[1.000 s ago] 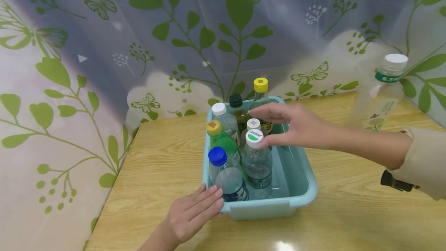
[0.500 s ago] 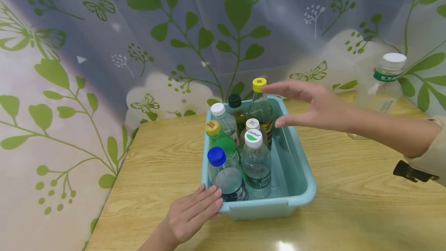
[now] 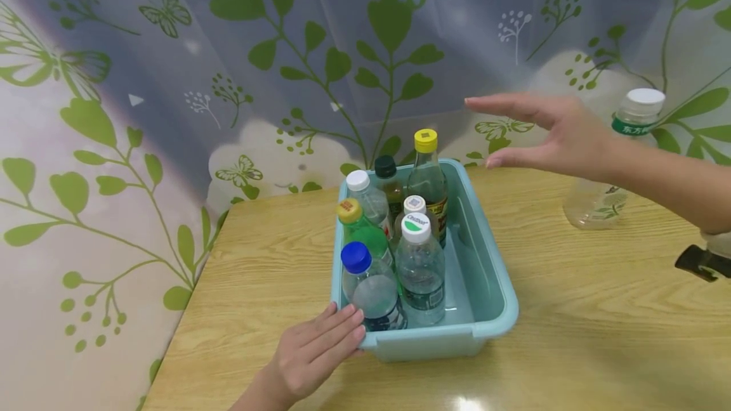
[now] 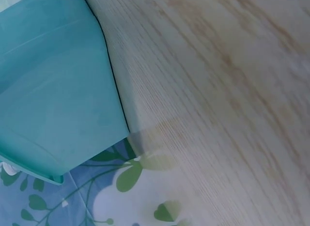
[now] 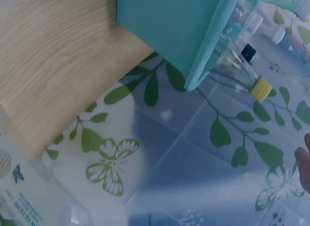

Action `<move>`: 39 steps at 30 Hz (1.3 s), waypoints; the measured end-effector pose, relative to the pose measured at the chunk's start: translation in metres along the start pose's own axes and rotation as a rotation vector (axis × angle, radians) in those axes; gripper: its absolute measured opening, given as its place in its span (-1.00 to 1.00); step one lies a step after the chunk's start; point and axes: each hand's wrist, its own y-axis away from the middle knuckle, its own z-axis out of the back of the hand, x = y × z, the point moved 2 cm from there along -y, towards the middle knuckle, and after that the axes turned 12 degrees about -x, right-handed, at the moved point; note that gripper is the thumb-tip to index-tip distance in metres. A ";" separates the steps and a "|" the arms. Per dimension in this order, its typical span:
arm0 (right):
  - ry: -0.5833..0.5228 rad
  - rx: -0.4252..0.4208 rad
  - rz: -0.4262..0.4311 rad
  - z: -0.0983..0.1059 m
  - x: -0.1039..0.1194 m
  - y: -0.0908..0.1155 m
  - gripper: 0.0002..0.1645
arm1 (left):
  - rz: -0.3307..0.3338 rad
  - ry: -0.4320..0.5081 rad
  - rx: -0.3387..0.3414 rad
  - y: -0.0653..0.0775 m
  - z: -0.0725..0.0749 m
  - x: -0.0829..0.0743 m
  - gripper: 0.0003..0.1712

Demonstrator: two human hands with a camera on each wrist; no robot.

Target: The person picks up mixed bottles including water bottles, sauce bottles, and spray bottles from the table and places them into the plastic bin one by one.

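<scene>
A light blue plastic bin (image 3: 495, 271) stands on the table, with several capped bottles upright in its left and middle part. My left hand (image 3: 314, 351) rests on the bin's near left corner, fingers straight, beside the bottle with a blue cap (image 3: 371, 290). Raised to the right of the bin, my right hand (image 3: 562, 135) is empty, its thumb and fingers spread apart. Behind its wrist a large clear bottle with a white cap (image 3: 594, 208) stands on the table, partly hidden by the forearm. The tall yellow-capped bottle (image 3: 427, 176) is at the bin's back.
Other bottles in the bin are a green one with a yellow cap (image 3: 365, 233), a dark-capped one (image 3: 388, 182) and white-capped ones such as the front clear bottle (image 3: 421, 278). A patterned curtain (image 3: 285, 81) hangs behind the wooden table (image 3: 257, 259).
My right hand has moved from above the white-capped bottles in the bin up and to the right, toward the large clear bottle. The left hand has stayed on the bin's corner.
</scene>
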 end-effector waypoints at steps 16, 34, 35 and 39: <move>0.234 -0.057 -0.024 0.037 -0.035 0.000 -0.11 | 0.014 -0.003 0.001 0.002 -0.002 0.000 -0.73; 0.347 -0.106 -0.248 0.079 -0.074 0.007 -0.13 | 0.003 0.000 0.014 0.010 -0.001 0.000 -0.71; 0.354 -0.103 -0.262 0.081 -0.075 0.008 -0.12 | 0.000 -0.001 0.013 0.010 -0.001 0.000 -0.71; 0.419 -0.090 -0.293 0.087 -0.082 0.013 -0.09 | -0.003 0.000 0.009 0.009 -0.001 0.000 -0.72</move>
